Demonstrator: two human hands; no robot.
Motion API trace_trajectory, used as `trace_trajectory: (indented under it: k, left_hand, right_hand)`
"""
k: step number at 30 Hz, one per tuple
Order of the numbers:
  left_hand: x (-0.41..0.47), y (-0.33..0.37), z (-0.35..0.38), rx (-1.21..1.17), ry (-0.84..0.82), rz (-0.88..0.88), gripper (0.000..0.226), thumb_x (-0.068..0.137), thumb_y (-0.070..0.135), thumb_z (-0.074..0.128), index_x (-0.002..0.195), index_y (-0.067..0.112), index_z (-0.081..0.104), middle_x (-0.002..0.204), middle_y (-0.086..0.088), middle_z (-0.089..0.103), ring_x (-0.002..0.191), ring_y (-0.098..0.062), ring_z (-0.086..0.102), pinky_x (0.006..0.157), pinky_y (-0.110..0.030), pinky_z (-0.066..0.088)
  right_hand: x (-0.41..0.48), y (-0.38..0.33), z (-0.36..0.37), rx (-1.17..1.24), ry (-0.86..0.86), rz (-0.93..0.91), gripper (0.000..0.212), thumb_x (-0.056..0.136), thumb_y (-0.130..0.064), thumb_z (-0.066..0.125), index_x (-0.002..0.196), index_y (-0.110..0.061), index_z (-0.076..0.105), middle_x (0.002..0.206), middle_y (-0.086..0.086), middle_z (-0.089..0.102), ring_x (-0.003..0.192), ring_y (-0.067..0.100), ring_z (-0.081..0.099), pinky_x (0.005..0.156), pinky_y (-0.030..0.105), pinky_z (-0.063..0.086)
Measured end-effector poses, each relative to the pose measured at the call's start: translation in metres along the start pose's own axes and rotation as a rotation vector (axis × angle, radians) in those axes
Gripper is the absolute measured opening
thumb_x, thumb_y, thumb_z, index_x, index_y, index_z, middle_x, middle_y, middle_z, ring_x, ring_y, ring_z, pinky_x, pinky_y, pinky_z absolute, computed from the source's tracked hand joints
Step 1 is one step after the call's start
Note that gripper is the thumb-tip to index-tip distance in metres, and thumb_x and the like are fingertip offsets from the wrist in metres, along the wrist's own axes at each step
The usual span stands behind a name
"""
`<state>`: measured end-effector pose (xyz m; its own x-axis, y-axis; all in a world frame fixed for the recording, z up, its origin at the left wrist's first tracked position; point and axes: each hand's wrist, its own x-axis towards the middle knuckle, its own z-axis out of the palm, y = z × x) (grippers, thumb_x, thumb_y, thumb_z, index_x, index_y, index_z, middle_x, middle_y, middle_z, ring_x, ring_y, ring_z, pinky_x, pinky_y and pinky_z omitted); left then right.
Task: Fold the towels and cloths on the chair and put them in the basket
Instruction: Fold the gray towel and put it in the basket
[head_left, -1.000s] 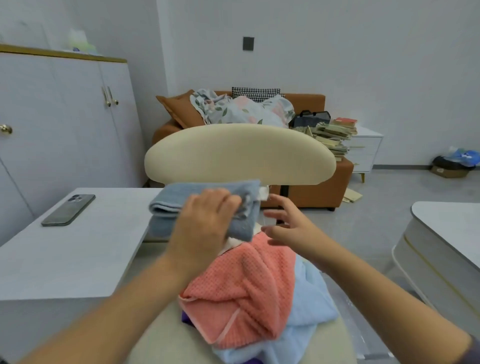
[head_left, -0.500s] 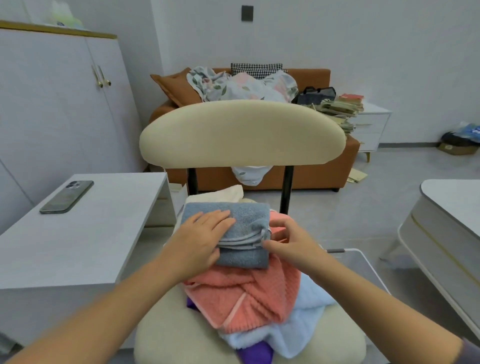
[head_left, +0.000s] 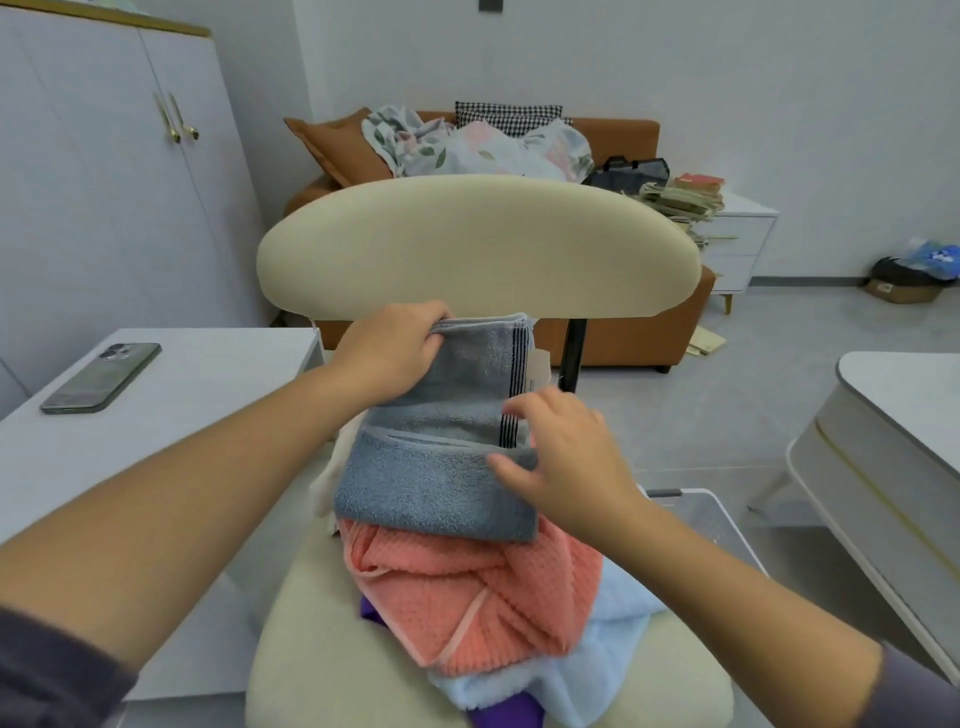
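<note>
A grey-blue towel (head_left: 441, 478) with dark stripes lies partly folded on top of the pile on the cream chair (head_left: 478, 244). My left hand (head_left: 395, 348) grips its far edge, lifted up by the chair's backrest. My right hand (head_left: 561, 457) pinches the towel's right side near the stripes. Under it lie a coral waffle cloth (head_left: 478, 597), a light blue towel (head_left: 608, 654) and a purple cloth (head_left: 514, 719). A white basket (head_left: 722, 525) stands on the floor to the right of the chair, mostly hidden by my right arm.
A white side table (head_left: 208, 395) with a phone (head_left: 101, 376) stands at the left. A white round-edged table (head_left: 893, 447) is at the right. Behind the chair are an orange sofa (head_left: 623, 338) with bedding and a white cabinet (head_left: 104, 171).
The towel came down from the air onto the pile. My left hand then lifted the towel's far edge up toward the backrest while my right hand took hold of its right side.
</note>
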<state>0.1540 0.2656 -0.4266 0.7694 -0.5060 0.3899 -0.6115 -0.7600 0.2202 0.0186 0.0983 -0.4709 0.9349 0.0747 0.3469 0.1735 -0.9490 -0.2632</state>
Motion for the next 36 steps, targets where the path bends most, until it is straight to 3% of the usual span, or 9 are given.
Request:
trace_trajectory:
  k: [5,12,16,22,24,27,30,33,36]
  left_hand:
    - [0.011,-0.005,0.0,-0.009,-0.046,-0.016,0.019,0.097,0.021,0.046,0.112,0.018,0.057,0.104,-0.006,0.064,0.089,-0.025,0.055,0.068,-0.031,0.038]
    - [0.001,-0.006,0.005,-0.018,-0.055,-0.017,0.02,0.094,0.024,0.051,0.112,0.02,0.057,0.104,-0.001,0.063,0.095,-0.024,0.056,0.073,-0.034,0.044]
    - [-0.047,-0.014,0.012,-0.205,0.139,0.039,0.041,0.083,0.026,0.06,0.122,0.018,0.051,0.122,0.001,0.053,0.113,-0.014,0.048,0.097,-0.039,0.042]
    - [-0.146,-0.023,0.016,-0.722,-0.022,-0.181,0.08,0.059,0.056,0.074,0.128,0.045,0.035,0.121,0.032,0.05,0.111,0.012,0.049,0.083,-0.006,0.042]
    - [-0.158,-0.028,0.02,-0.756,-0.092,-0.197,0.068,0.056,0.052,0.08,0.116,0.052,0.048,0.107,0.035,0.059,0.1,0.012,0.056,0.077,-0.005,0.044]
    - [-0.164,-0.034,0.025,-0.708,-0.027,-0.143,0.022,0.066,0.043,0.065,0.088,0.038,0.064,0.084,0.012,0.068,0.076,-0.006,0.063,0.067,-0.028,0.049]
    - [-0.166,-0.031,0.023,-0.718,-0.013,-0.09,0.011,0.069,0.032,0.058,0.079,0.027,0.058,0.077,0.003,0.064,0.07,-0.016,0.059,0.062,-0.034,0.045]
    - [-0.168,-0.028,0.022,-0.732,0.006,-0.075,0.011,0.071,0.031,0.055,0.08,0.025,0.058,0.079,0.002,0.065,0.073,-0.018,0.061,0.065,-0.037,0.047]
    - [-0.169,-0.027,0.014,-0.743,0.039,-0.021,0.014,0.075,0.031,0.059,0.086,0.024,0.059,0.089,0.006,0.07,0.086,-0.016,0.067,0.073,-0.039,0.053]
  right_hand:
    - [0.029,-0.018,0.011,-0.173,-0.373,-0.131,0.057,0.083,-0.062,0.053,0.122,-0.021,0.048,0.119,-0.002,0.057,0.104,0.019,0.056,0.089,0.037,0.046]
    - [0.039,-0.018,0.011,0.003,-0.541,-0.064,0.044,0.077,-0.048,0.07,0.103,-0.02,0.047,0.103,-0.002,0.054,0.089,0.017,0.049,0.075,0.03,0.041]
    - [0.025,-0.016,0.008,0.254,-0.499,-0.037,0.03,0.078,-0.029,0.071,0.099,-0.026,0.049,0.088,-0.01,0.054,0.08,0.008,0.052,0.065,0.021,0.04]
    - [-0.003,-0.011,-0.003,0.48,-0.322,-0.059,0.017,0.079,-0.013,0.068,0.091,-0.023,0.06,0.071,-0.014,0.057,0.064,-0.005,0.053,0.058,0.012,0.04]
    - [-0.015,-0.008,0.0,0.598,-0.259,-0.03,0.018,0.079,-0.009,0.068,0.09,-0.022,0.062,0.073,-0.012,0.06,0.064,-0.002,0.053,0.06,0.014,0.041]
    - [-0.036,0.0,0.002,0.866,-0.361,-0.002,0.042,0.077,-0.009,0.076,0.11,-0.027,0.058,0.101,-0.012,0.067,0.093,-0.005,0.062,0.081,0.015,0.048]
    - [-0.052,0.014,0.009,0.619,-0.459,-0.181,0.066,0.073,-0.022,0.079,0.129,-0.035,0.046,0.128,-0.021,0.055,0.124,-0.004,0.047,0.104,0.02,0.038]
    - [-0.055,0.022,0.02,0.301,-0.329,-0.374,0.059,0.077,-0.03,0.07,0.131,-0.035,0.047,0.14,-0.021,0.047,0.138,-0.001,0.029,0.114,0.037,0.03]
    - [-0.054,0.017,0.019,0.392,-0.115,-0.408,0.036,0.084,-0.017,0.059,0.117,-0.032,0.055,0.128,-0.013,0.058,0.132,0.003,0.041,0.111,0.047,0.034]
